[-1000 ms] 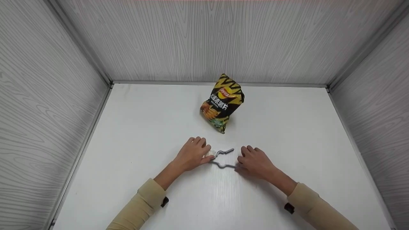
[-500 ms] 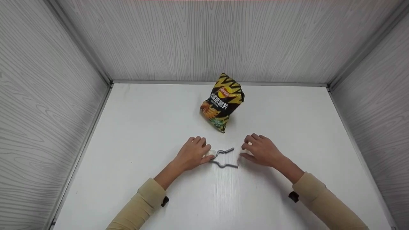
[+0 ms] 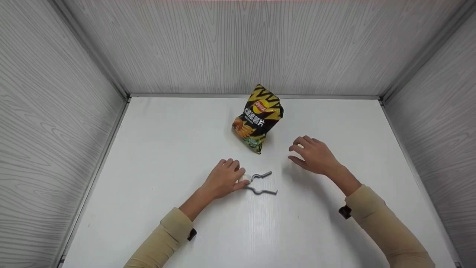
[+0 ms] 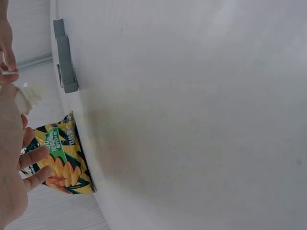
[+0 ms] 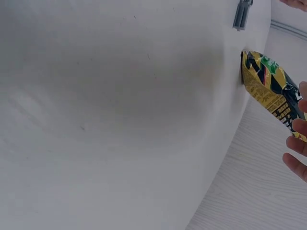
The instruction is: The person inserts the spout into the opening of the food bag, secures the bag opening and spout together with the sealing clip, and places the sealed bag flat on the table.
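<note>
In the head view a grey clip (image 3: 266,192) lies on the table with its two arms spread apart, both pointing right. The left hand (image 3: 222,179) pinches its left end, around a whitish piece (image 3: 245,178) that is mostly hidden by the fingers. The left wrist view shows the grey clip (image 4: 67,60) edge-on and the white piece (image 4: 29,98) beside the palm. Up and to the right of the clip, the right hand (image 3: 316,156) hovers with relaxed, slightly bent fingers and nothing in them.
A yellow and black chip bag (image 3: 258,117) leans on the white table (image 3: 167,126) behind the clip, between and beyond the hands. Grey wood-grain panels (image 3: 230,48) enclose the table at the back and both sides.
The right hand has let go of the clip's lower arm, then moved up and to the right with its fingers loosening. The left hand and the clip have stayed in place.
</note>
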`<state>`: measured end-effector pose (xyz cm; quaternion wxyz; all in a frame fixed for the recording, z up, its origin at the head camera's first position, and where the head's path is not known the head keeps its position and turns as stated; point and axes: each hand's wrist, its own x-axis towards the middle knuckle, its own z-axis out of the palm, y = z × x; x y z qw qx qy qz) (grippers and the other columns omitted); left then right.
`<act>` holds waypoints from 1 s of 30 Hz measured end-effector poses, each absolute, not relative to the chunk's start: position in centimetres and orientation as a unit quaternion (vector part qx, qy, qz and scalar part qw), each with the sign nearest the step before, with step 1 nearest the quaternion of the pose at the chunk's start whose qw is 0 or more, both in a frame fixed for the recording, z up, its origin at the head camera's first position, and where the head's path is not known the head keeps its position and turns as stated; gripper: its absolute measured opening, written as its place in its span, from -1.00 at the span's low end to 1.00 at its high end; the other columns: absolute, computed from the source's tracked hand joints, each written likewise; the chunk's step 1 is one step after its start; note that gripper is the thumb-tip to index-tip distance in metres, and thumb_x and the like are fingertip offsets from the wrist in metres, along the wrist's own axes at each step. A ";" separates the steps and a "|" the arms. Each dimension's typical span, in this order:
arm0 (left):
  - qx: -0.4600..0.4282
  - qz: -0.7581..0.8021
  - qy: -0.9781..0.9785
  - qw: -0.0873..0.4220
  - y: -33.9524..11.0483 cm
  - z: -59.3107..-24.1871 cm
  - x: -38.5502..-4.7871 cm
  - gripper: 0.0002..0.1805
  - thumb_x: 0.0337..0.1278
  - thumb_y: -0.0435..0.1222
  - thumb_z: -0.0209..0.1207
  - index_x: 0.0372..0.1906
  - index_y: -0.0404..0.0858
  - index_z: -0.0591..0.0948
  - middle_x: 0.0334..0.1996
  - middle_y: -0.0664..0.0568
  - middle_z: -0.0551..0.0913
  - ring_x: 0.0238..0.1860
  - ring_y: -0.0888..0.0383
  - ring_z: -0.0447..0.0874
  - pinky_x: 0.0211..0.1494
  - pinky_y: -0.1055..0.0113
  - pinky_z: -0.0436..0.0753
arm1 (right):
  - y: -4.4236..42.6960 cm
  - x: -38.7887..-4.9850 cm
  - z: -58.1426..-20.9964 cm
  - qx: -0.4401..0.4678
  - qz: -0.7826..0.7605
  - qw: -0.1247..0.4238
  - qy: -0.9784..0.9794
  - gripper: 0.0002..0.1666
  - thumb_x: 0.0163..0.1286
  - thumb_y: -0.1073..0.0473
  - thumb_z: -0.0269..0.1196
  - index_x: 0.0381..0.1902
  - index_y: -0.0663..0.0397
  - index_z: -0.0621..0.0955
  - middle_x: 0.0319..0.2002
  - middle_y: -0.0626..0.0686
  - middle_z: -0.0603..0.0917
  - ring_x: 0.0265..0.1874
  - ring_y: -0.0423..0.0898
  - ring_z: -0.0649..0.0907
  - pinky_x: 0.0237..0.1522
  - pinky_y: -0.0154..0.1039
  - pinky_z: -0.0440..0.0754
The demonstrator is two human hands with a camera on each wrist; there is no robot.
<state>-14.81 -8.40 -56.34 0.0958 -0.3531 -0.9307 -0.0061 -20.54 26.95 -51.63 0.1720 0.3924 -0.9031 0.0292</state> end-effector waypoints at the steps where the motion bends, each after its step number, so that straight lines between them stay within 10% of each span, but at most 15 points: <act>1: -0.353 -0.007 -0.930 0.098 -8.4 -56.4 -14.8 -0.50 0.54 0.23 0.00 -0.01 -0.08 0.65 -0.09 -0.01 0.64 -0.03 0.04 0.61 0.16 0.12 0.66 | 27.0 -20.8 -51.5 0.391 0.031 0.173 -0.903 -0.74 0.43 -0.01 0.42 -0.04 -0.03 0.70 -0.08 0.07 0.72 -0.11 0.05 0.73 -0.11 0.00 0.78; 30: -0.357 0.001 -0.927 0.115 -8.6 -56.4 -14.7 -0.50 0.53 0.23 0.02 -0.05 -0.10 0.63 -0.12 0.00 0.62 -0.07 0.04 0.60 0.13 0.13 0.67 | 27.2 -26.8 -48.6 0.375 0.036 0.201 -0.904 -0.75 0.48 0.03 0.38 -0.02 0.04 0.71 -0.06 0.14 0.71 -0.10 0.13 0.72 -0.16 0.05 0.77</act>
